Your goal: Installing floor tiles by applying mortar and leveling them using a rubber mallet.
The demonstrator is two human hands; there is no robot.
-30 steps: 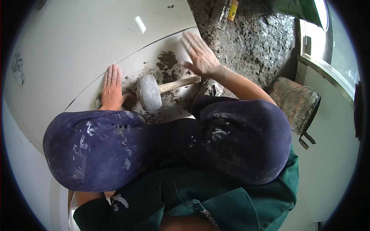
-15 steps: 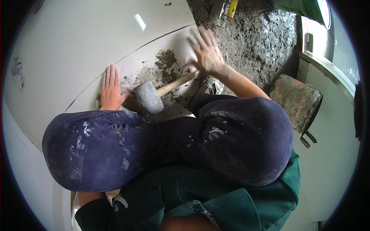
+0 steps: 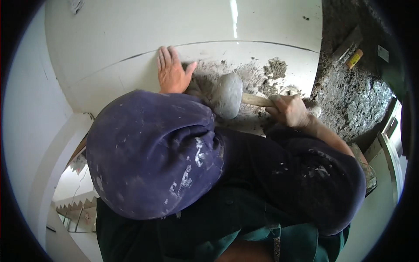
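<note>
My left hand (image 3: 171, 74) lies flat on the white floor tile (image 3: 109, 52), fingers outstretched just below a dark seam line. Beside it a mallet (image 3: 228, 95) with a large grey head lies over dirt and scattered mortar (image 3: 275, 68) on the tile. My right hand (image 3: 289, 111) is closed around the wooden handle of the mallet. My knees (image 3: 148, 153), in dusty dark-blue trousers, fill the lower middle of the view and hide part of the tile under me.
Right of the tile edge lies rough wet mortar (image 3: 349, 105), with a metal tool (image 3: 345, 43), a yellow piece (image 3: 354, 58) and a green container (image 3: 384, 74). A dirty bucket (image 3: 369, 174) is partly hidden at lower right. A white wall (image 3: 30, 118) and an opening (image 3: 76, 192) are at left.
The whole view has swung round, shifting the scene rightward. My right hand, raised and spread earlier, has come down and taken hold of the mallet handle. My left hand still rests flat.
</note>
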